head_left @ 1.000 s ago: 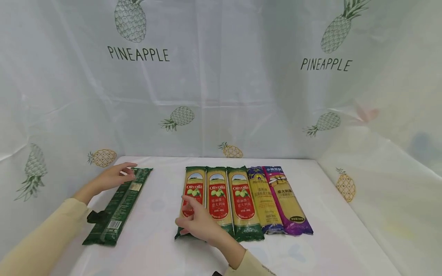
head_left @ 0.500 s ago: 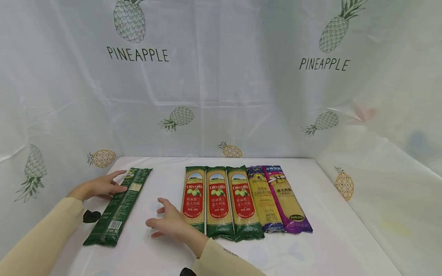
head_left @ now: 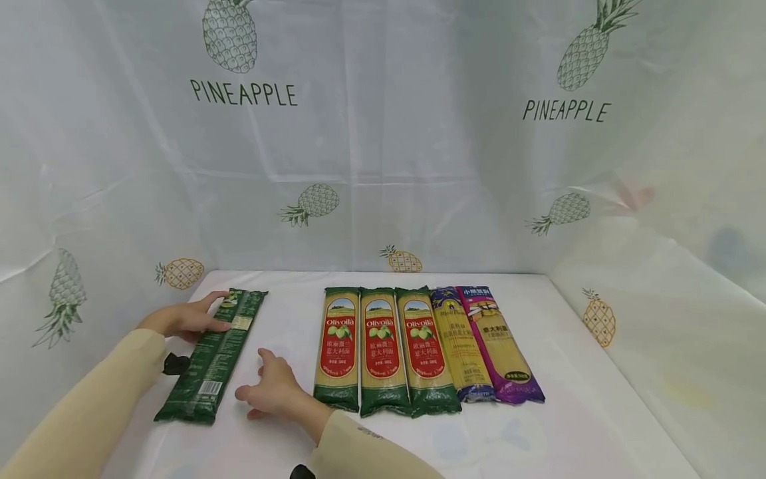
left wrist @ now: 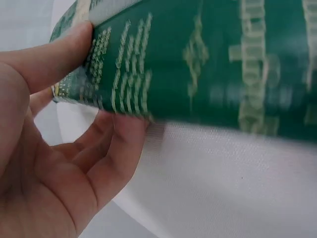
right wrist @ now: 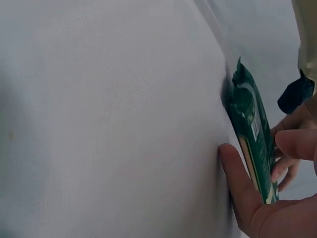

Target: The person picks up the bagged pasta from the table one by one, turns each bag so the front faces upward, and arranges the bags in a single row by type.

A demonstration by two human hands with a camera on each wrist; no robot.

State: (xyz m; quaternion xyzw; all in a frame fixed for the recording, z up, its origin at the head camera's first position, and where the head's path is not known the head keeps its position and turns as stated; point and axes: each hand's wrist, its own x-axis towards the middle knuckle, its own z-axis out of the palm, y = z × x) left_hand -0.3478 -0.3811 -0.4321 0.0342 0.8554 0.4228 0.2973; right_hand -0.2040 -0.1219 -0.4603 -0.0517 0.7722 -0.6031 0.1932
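Observation:
A green spaghetti packet [head_left: 212, 359] lies back side up at the left of the table. My left hand [head_left: 188, 319] holds its left edge near the far end. In the left wrist view the thumb [left wrist: 64, 54] presses on top of the packet, and the fingers [left wrist: 119, 153] curl against its underside edge. My right hand [head_left: 275, 389] is just right of the packet, thumb and fingers spread, holding nothing. In the right wrist view the right fingers [right wrist: 237, 178] are close to the packet's side; contact there is hard to tell.
Three red-labelled Olivoila spaghetti packets [head_left: 381, 352] lie side by side mid-table. To their right are a yellow-and-blue pasta packet [head_left: 461, 352] and a purple one [head_left: 499, 346]. A pineapple-print curtain [head_left: 383, 133] encloses the back and sides.
My right hand has moved left, away from the Olivoila row, towards the green packet. My left hand has come down to that packet's left edge and taken hold. The packet's near end has shifted slightly right.

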